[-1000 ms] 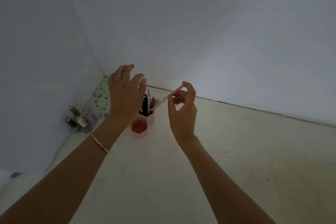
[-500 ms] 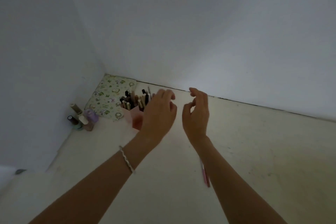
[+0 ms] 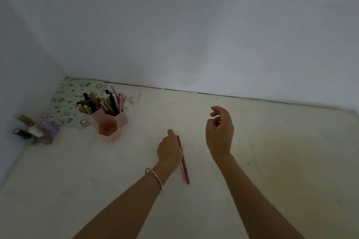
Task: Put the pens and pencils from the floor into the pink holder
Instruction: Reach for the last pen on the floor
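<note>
My left hand [image 3: 171, 151] down on two floor pens [image 3: 184, 167]

Its fingers curl against them, grip unclear; my right hand [image 3: 220, 132] hovers loosely open, empty. The pink holder [image 3: 108, 122] stands near.

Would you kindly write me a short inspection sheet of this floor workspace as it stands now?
Surface: pale floor, scuffed, dimly lit.
Job's things: pink holder, upright, full of pens and pencils; two pens lying side by side on the floor.
Clutter: floral pouch in the corner; small bottles by the left wall; tiny bits beyond the holder, too small to identify.
Hands: left hand down on the pens, grasp unclear; right hand raised, loosely curled, empty.
Cables: nothing seen.
Surroundings: plain white walls meeting in a corner.
</note>
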`<control>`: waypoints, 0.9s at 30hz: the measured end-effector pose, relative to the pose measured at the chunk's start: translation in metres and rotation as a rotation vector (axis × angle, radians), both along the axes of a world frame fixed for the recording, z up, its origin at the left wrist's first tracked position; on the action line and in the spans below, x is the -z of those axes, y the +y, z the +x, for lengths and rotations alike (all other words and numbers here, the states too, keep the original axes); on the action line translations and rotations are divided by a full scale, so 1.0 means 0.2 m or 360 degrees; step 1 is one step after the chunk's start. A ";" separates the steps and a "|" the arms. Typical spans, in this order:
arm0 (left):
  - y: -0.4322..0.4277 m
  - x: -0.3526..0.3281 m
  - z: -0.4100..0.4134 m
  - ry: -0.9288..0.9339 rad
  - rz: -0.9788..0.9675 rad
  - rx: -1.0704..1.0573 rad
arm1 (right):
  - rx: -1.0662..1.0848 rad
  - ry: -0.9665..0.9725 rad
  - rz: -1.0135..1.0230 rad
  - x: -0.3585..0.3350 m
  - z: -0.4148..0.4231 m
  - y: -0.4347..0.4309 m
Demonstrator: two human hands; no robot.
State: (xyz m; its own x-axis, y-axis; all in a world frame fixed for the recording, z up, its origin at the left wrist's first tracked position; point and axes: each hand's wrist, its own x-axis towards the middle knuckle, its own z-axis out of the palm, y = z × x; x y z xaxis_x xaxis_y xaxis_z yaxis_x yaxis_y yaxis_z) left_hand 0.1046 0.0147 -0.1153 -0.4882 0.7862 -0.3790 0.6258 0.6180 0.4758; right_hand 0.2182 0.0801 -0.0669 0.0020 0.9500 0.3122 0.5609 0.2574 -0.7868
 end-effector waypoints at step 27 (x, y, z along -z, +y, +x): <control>0.02 -0.63 -0.70 0.0249 0.1534 -0.0182 | -0.0665 -0.0763 -0.0562 0.09 -0.41 -0.15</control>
State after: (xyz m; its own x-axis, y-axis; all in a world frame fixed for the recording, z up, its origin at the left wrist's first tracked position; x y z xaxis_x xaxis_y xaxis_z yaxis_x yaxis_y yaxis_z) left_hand -0.0349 0.0189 0.0108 -0.5705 0.6699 0.4752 0.6854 0.0695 0.7248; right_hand 0.1368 0.0507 -0.0855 -0.4431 0.8858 -0.1378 0.7753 0.3014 -0.5551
